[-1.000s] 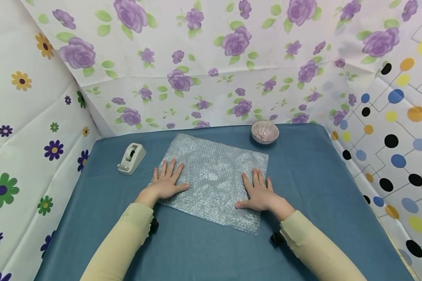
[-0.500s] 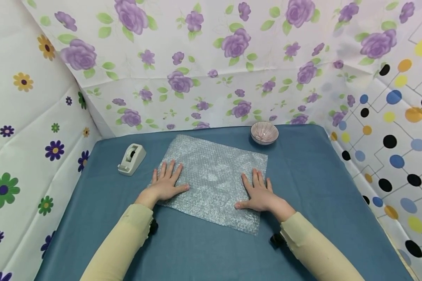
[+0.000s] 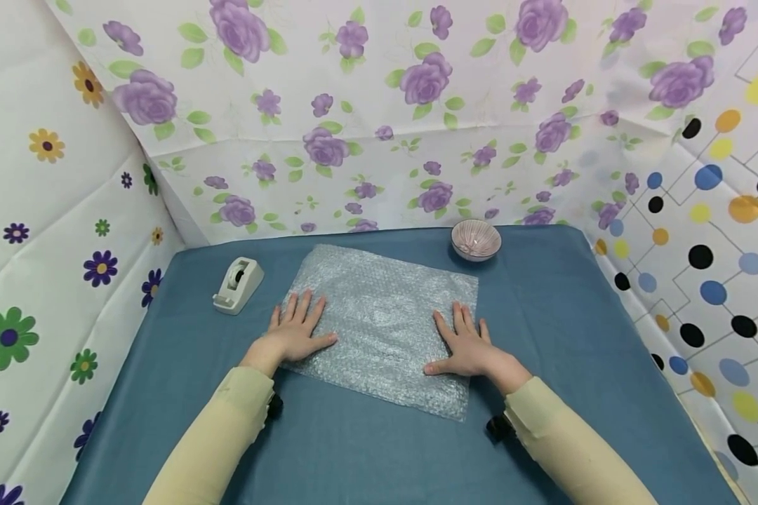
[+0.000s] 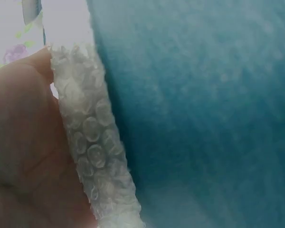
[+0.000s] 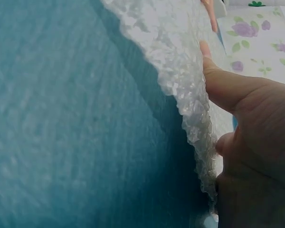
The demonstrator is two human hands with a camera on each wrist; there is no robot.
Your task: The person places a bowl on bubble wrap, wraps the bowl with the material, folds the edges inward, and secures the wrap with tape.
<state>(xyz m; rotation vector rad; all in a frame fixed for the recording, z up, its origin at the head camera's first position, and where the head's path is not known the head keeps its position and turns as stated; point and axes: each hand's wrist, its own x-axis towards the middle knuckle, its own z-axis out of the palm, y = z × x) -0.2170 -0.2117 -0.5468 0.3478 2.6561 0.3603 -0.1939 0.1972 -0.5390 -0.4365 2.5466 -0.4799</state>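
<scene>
From here, L hand point(image 3: 289, 339) + R hand point(image 3: 470, 352) are spread wide atop bubble wrap point(image 3: 379, 315) mid desk point(image 3: 366, 456), which looks a bit smoother vs a sec ago, so it's prob. flattening OK.

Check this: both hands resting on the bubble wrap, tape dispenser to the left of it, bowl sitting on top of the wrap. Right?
One error: the bowl isn't on the bubble wrap. The head view shows it on the blue cloth, beyond the wrap's far edge. Left hand, right hand and tape dispenser are as you said.
</scene>
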